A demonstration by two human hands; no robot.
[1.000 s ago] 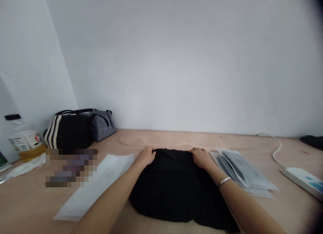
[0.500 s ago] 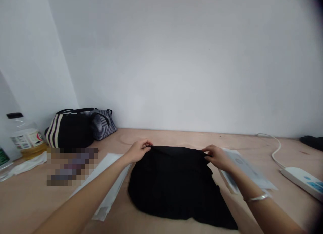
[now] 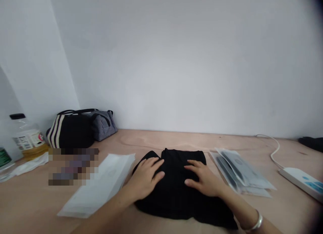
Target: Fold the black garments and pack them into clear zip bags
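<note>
A black garment (image 3: 176, 190) lies folded on the wooden table (image 3: 30, 207) in front of me. My left hand (image 3: 146, 178) rests flat on its left part, fingers stretched out. My right hand (image 3: 204, 178) lies flat on its right part, fingers spread, with a silver bangle on the wrist. Neither hand grips anything.
A stack of clear plastic bags (image 3: 98, 187) lies left of the garment, and bagged dark items (image 3: 239, 175) lie to its right. A striped bag (image 3: 75, 129) and an oil bottle (image 3: 26, 138) stand at the far left. A white power strip (image 3: 301, 182) with its cable sits at the right.
Both hands had pinched the garment's far edge and lifted it; now that edge is folded toward me and both hands press flat on the garment.
</note>
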